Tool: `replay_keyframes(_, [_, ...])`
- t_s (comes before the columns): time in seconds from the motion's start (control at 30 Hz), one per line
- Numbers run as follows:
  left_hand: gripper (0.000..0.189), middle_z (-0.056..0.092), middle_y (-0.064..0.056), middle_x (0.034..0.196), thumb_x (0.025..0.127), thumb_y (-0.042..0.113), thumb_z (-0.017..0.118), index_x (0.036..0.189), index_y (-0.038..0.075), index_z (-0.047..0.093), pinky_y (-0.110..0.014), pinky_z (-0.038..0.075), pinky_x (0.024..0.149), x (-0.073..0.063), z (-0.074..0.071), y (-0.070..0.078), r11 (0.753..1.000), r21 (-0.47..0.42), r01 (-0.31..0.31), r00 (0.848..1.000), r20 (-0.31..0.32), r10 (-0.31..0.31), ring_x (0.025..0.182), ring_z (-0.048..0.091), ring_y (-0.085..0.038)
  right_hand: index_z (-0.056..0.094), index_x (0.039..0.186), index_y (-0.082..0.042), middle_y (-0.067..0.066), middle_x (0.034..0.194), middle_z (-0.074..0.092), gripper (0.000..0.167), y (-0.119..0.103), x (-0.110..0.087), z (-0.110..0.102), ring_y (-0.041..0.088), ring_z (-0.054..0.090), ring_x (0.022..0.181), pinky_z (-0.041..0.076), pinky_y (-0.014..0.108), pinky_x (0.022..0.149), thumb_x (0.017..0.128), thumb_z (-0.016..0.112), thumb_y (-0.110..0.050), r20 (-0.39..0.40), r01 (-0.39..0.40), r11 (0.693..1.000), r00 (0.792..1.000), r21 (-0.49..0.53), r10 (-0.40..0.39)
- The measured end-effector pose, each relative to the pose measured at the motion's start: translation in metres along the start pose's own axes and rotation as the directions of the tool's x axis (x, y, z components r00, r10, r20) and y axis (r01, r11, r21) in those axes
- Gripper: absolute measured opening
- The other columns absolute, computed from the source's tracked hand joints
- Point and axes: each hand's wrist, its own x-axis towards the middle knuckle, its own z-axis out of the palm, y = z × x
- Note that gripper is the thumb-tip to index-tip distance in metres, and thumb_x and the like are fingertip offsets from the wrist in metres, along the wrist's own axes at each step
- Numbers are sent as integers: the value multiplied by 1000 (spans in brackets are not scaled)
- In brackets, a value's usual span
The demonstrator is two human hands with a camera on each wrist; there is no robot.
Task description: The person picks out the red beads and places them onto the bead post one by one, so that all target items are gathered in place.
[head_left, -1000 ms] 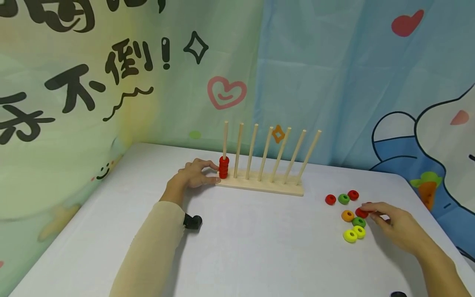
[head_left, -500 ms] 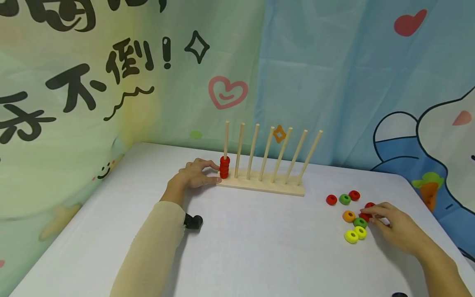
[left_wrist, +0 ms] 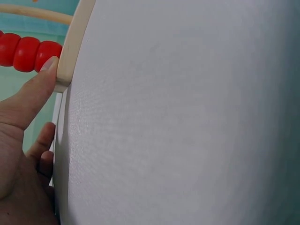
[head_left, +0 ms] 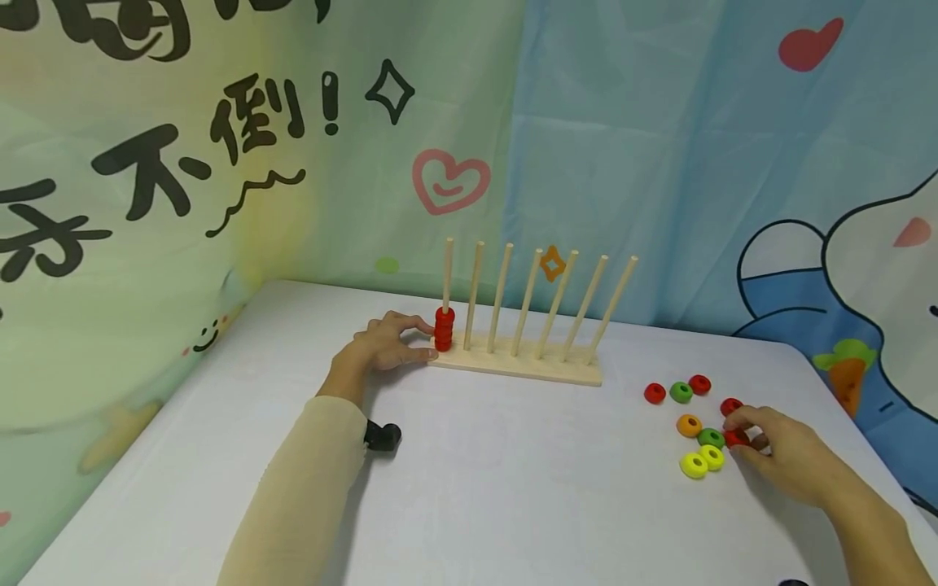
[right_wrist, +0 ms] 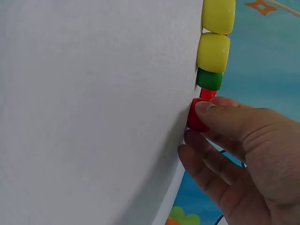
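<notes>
With the left hand [head_left: 384, 348] bracing the wooden rack [head_left: 522, 369] with straight fingers, the right hand [head_left: 784, 456] should keep its fingers clamped squarely on the red bead [head_left: 736, 439] right of the rack, lifting cleanly clear of the green bead [head_left: 709, 438] just beside it.

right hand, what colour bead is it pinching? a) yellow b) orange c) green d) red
d: the right hand pinches a red bead between thumb and fingers, beside the green bead and two yellow beads lying on the table.
</notes>
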Motion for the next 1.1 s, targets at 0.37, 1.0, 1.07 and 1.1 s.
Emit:
replay_keyframes(0.37, [52, 33, -9, 162, 89, 55, 74, 137, 39, 62, -67, 30, 110, -1, 0, 2, 1000, -13, -1, 1000, -4, 1, 145, 28, -39, 67, 111, -6, 20, 112, 60, 28, 5, -9, -2, 34, 63, 92, 62, 43, 74, 86, 80, -10, -30, -24, 999, 999, 30, 25])
replay_keyframes(1.0, [52, 34, -9, 161, 89, 55, 73, 137, 40, 62, -68, 30, 109, 0, 0, 1, 1000, -3, -10, 1000, -3, 10, 144, 29, -41, 72, 114, -4, 19, 104, 66, 29, -10, -13, -4, 26, 55, 81, 45, 15, 58, 87, 79, -11, -282, 46, 999, 958, -8, -47])
replay_keyframes(1.07, [52, 34, -9, 161, 89, 55, 74, 137, 40, 62, -68, 30, 110, 0, 1, 0, 1000, -6, -11, 1000, -4, 11, 144, 29, -41, 70, 117, -3, 21, 108, 65, 33, -11, -13, -4, 28, 57, 82, 45, 14, 59, 86, 80, -9, -306, 56, 998, 951, -2, -54])
replay_keyframes(1.1, [52, 34, -9, 161, 88, 55, 74, 137, 40, 62, -68, 30, 110, 0, 0, 0, 1000, -6, -9, 1000, -6, 9, 144, 29, -41, 70, 119, -2, 21, 109, 65, 35, -12, -12, -4, 28, 58, 82, 46, 14, 59, 86, 79, -8, -319, 67, 998, 945, 0, -63])
